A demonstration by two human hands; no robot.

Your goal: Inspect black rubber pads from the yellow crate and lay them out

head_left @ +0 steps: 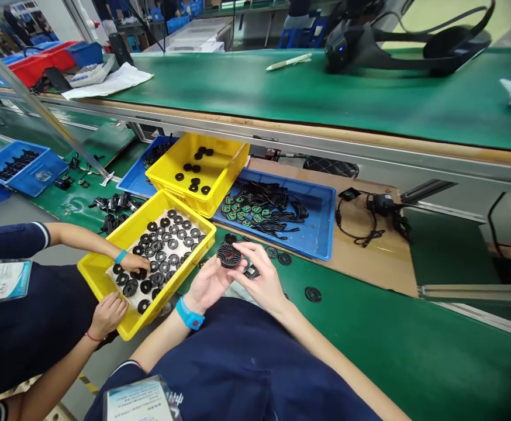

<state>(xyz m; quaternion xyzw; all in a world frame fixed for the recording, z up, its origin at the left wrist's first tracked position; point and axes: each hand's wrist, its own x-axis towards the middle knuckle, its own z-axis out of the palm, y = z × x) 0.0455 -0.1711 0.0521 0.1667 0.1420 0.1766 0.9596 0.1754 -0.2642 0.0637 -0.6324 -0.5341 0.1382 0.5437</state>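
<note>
Between my two hands is a round black plastic disc (229,255) with curved grooves on its face. My left hand (206,283), with a blue band at the wrist, grips it from the left and below. The fingers of my right hand (261,273) close on its right edge. Just behind the disc sits a smaller dark round part (230,238). On the green bench beyond my right hand lie black discs (285,258), and another black disc (313,294) lies by itself farther right. Part of the bench under my hands is hidden.
At left, a co-worker's hand (135,263) reaches into a yellow bin (89,264) of black discs. Behind it stands another yellow bin (227,169). A blue tray (317,225) holds cables with green circuit boards. A raised green shelf (238,88) crosses ahead.
</note>
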